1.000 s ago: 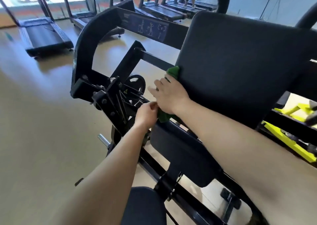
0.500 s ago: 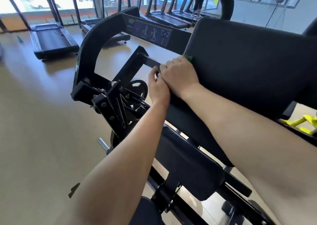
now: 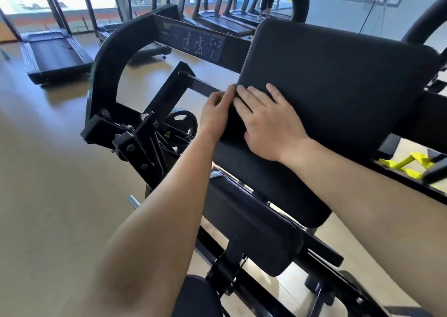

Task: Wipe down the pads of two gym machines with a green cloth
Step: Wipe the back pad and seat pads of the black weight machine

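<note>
The large black back pad (image 3: pixel 338 94) of the gym machine fills the upper right. My right hand (image 3: pixel 266 125) lies flat on the pad's left part, fingers spread. My left hand (image 3: pixel 215 113) is curled around the pad's left edge, touching my right fingertips. Only a dull sliver of the green cloth (image 3: pixel 231 89) shows between the two hands, at my left fingers; the rest is hidden. Below sits a smaller black seat pad (image 3: pixel 254 224).
The machine's black frame (image 3: pixel 108 58) with its instruction plate (image 3: pixel 198 42) stands to the left, over a weight plate (image 3: pixel 183 123). Treadmills (image 3: pixel 55 53) line the far wall, and a person stands on one at the back. Yellow machine parts (image 3: pixel 411 162) lie at right.
My right hand has opened flat and slid onto the pad's face. The cloth, plainly seen a second ago under that hand, is now nearly hidden. My left hand rose along the pad's edge.
</note>
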A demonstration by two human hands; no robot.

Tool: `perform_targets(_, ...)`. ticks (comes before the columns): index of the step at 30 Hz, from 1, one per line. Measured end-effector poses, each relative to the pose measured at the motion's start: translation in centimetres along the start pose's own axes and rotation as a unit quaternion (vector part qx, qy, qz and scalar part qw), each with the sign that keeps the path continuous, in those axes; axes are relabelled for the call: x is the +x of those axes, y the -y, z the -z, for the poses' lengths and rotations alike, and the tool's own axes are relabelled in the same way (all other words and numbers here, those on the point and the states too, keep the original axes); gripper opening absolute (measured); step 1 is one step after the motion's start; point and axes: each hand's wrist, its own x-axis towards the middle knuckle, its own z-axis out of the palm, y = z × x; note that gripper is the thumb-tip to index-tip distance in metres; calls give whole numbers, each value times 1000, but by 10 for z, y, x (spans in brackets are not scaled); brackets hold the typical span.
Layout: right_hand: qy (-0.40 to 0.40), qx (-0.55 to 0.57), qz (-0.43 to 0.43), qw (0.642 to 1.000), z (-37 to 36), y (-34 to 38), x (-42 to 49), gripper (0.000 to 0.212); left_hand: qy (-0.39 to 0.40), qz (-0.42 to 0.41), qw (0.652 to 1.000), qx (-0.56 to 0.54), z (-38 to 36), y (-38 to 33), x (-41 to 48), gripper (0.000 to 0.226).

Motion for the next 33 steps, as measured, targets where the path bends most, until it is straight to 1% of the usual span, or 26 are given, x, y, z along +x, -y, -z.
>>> perform_targets(1,-15,-4,-6,1000,-2,0,-5,64,-13,-15,1000,11,-1,2,1,40)
perform_targets(3,-30,-12,-10,999,-6,0,-12,62,-51,-14,998,24,2,18,0,30)
perform_targets(6,-49,0,-16,999,-12,5,-22,55,-81,40,996,25,12,60,-17,24)
perform_targets(8,-78,24,-19,996,-16,13,-27,49,-88,79,992,31,20,88,-30,26)
perform_targets(10,-117,59,-30,991,-23,23,-35,43,-95,113,988,42,21,99,-40,32)
perform_targets(13,-162,124,-76,976,-32,40,-53,39,-114,166,978,52,15,87,-44,40)
perform_targets(16,-190,194,-100,957,-33,61,-78,31,-138,189,971,55,11,83,-49,38)
perform_targets(18,-179,233,-96,951,-33,76,-98,24,-155,198,967,49,10,82,-55,36)
perform_targets(20,-146,276,-106,944,-35,92,-118,18,-173,213,961,26,7,80,-59,33)
perform_targets(22,-112,319,-143,930,-41,105,-139,19,-170,237,956,-30,2,76,-64,27)
perform_targets(24,-85,362,-209,904,-48,114,-158,21,-166,258,949,-75,-4,70,-74,21)
perform_targets(26,-46,415,-289,862,-51,119,-173,21,-164,259,947,-93,-7,66,-86,19)
perform_targets(27,-25,442,-332,833,-53,121,-178,22,-160,256,949,-93,-9,64,-92,18)
perform_targets(28,-9,471,-375,799,-53,121,-182,24,-153,256,950,-93,-11,63,-97,18)
perform_targets(29,-3,504,-420,755,-51,121,-184,27,-145,264,950,-85,-15,64,-102,20)
perform_targets(30,-2,544,-466,698,-47,121,-185,30,-131,274,950,-79,-20,67,-109,24)
perform_targets(31,-7,589,-515,623,-43,120,-184,32,-116,281,949,-86,-28,72,-117,26)
perform_targets(32,-16,635,-561,531,-37,119,-183,33,-99,285,949,-91,-36,72,-129,27)
perform_targets(33,-33,678,-596,430,-32,118,-181,33,-84,292,948,-90,-45,71,-141,32)
